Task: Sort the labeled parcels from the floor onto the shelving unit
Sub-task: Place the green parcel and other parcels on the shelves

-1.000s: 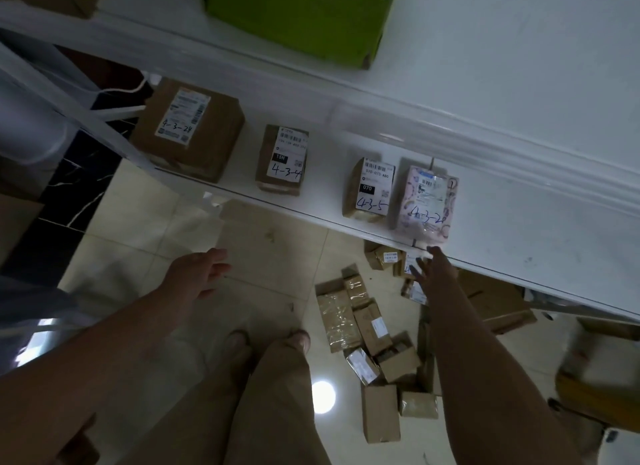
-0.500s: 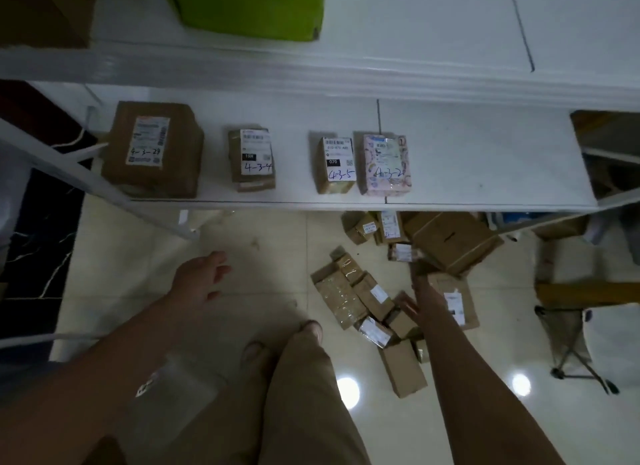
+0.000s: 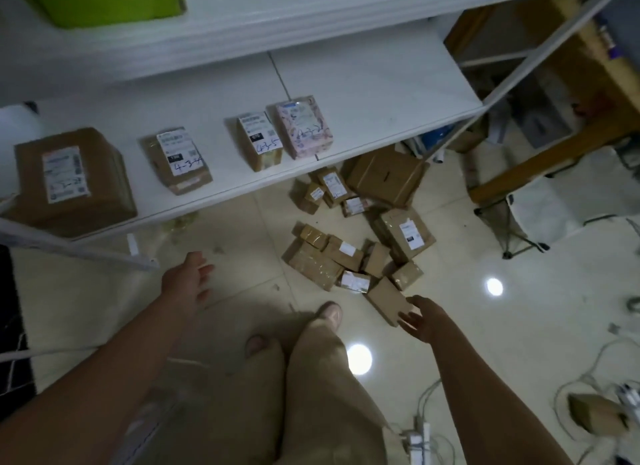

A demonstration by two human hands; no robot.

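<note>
Several brown cardboard parcels (image 3: 349, 253) lie in a heap on the tiled floor below the white shelving unit (image 3: 381, 94). On the lower shelf stand a large brown box (image 3: 69, 180), two small labeled boxes (image 3: 180, 159) (image 3: 259, 142) and a pink parcel (image 3: 304, 128). My right hand (image 3: 420, 317) is low over the floor with fingers spread, at the near edge of a plain brown box (image 3: 388, 300); whether it touches the box I cannot tell. My left hand (image 3: 187, 279) hangs loose and holds nothing.
A green box (image 3: 107, 0) sits on the upper shelf. A folding stool (image 3: 519, 222) and a wooden bench (image 3: 568, 132) stand at the right. Cables and a power strip (image 3: 419, 440) lie on the floor at bottom right, next to a brown bag (image 3: 599, 418).
My right hand has dropped from the shelf edge by the pink parcel down to the floor heap. The view has swung right. My left hand has barely moved.
</note>
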